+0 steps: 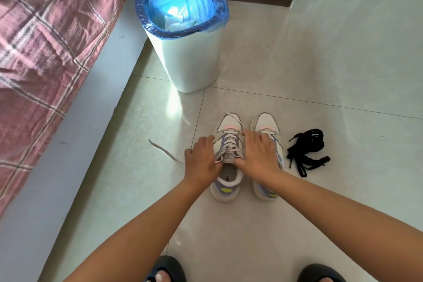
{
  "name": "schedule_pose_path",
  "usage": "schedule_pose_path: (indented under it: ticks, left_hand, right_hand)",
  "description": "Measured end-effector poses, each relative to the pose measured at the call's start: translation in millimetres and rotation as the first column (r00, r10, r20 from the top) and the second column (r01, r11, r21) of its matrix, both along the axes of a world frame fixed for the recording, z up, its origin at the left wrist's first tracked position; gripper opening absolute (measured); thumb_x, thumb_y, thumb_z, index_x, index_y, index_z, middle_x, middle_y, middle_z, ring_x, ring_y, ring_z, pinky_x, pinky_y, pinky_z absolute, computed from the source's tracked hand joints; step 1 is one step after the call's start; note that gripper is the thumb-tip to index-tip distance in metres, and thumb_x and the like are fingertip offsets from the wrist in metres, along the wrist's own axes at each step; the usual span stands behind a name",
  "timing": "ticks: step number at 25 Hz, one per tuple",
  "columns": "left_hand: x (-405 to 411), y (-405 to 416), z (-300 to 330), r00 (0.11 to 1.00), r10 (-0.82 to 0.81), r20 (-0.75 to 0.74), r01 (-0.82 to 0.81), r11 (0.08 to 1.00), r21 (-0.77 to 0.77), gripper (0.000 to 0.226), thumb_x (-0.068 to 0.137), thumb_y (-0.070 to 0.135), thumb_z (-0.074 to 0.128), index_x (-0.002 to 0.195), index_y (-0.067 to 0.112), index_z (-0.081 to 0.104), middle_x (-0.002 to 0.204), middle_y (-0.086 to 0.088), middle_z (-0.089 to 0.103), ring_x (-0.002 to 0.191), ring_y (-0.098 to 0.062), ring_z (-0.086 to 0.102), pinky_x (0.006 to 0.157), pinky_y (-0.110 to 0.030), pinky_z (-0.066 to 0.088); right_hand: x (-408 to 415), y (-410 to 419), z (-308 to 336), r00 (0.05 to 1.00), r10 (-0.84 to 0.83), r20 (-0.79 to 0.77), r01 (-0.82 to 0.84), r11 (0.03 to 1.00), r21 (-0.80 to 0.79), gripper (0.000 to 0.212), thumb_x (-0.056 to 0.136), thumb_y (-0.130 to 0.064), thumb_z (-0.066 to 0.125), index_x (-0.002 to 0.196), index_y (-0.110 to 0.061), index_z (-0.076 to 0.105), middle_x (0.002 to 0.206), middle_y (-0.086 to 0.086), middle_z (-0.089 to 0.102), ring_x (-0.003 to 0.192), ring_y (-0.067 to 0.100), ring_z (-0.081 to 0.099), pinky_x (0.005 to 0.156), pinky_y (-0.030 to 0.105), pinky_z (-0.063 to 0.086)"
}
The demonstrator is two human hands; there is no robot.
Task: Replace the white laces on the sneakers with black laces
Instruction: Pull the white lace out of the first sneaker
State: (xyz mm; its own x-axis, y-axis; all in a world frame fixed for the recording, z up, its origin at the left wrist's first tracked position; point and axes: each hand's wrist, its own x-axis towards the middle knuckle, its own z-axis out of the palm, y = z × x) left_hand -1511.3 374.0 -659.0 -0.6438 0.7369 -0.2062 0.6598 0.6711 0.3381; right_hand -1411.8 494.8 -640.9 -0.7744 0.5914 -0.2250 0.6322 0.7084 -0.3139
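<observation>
here two hands, left (202, 158) and right (258, 153), pinch white laces (230, 144) on one of two sneakers (229, 151).

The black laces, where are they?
The black laces lie in a loose pile on the floor tiles, just right of the right sneaker in the head view, untouched by either hand.

We are observing two bare forearms with no sleeves showing, and both hands, left (202, 160) and right (259, 155), are showing no gloves, rings or watch. At the lower edge we are seeing black open-toed slippers, left (166, 267) and right (320, 272), with toes showing.
</observation>
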Motion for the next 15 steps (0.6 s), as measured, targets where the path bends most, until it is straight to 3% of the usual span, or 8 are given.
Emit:
schedule_pose_path:
  ticks: [3,7,11,15]
  left_hand:
    - [-16.1,-22.9,9.6,0.981,0.171,0.093,-0.190,0.947,0.261,0.067,0.067,0.030,0.071,0.125,0.021,0.038,0.119,0.004,0.039,0.109,-0.016,0.045,0.083,-0.033,0.028]
    - [-22.6,-45.9,19.2,0.944,0.270,0.191,-0.315,0.910,0.269,0.062,0.061,0.031,0.072,0.108,0.031,0.031,0.106,0.011,0.035,0.098,-0.008,0.039,0.081,-0.033,0.023]
    - [-9.2,-54.2,11.7,0.977,0.146,0.155,-0.176,0.964,0.200,0.040,0.073,0.028,0.065,0.107,0.024,0.046,0.103,0.008,0.049,0.097,-0.015,0.049,0.078,-0.030,0.025]
    - [9.7,-47.6,1.3,0.995,0.000,0.097,0.000,1.000,-0.002,0.029,0.087,0.038,0.054,0.109,0.019,0.050,0.106,0.004,0.054,0.100,-0.017,0.053,0.085,-0.031,0.031]
  right_hand:
    - [6.7,11.1,13.0,0.993,0.038,-0.116,-0.031,0.998,0.060,0.056,0.067,-0.038,0.063,0.114,-0.021,0.037,0.112,-0.001,0.038,0.104,0.020,0.031,0.085,0.030,0.018]
    - [13.5,17.1,25.4,0.996,0.047,-0.078,-0.048,0.999,-0.010,0.045,0.070,-0.040,0.063,0.094,-0.023,0.029,0.090,-0.007,0.036,0.087,0.016,0.030,0.072,0.031,0.017]
    - [6.5,-3.0,15.8,0.984,0.169,-0.058,-0.175,0.977,-0.124,0.031,0.080,-0.033,0.058,0.092,-0.022,0.031,0.075,-0.005,0.047,0.073,0.022,0.049,0.066,0.032,0.030]
    - [1.3,-29.1,-2.7,0.986,0.169,-0.005,-0.165,0.953,-0.252,0.030,0.089,-0.028,0.054,0.109,-0.014,0.037,0.081,0.003,0.050,0.080,0.030,0.058,0.060,0.032,0.037]
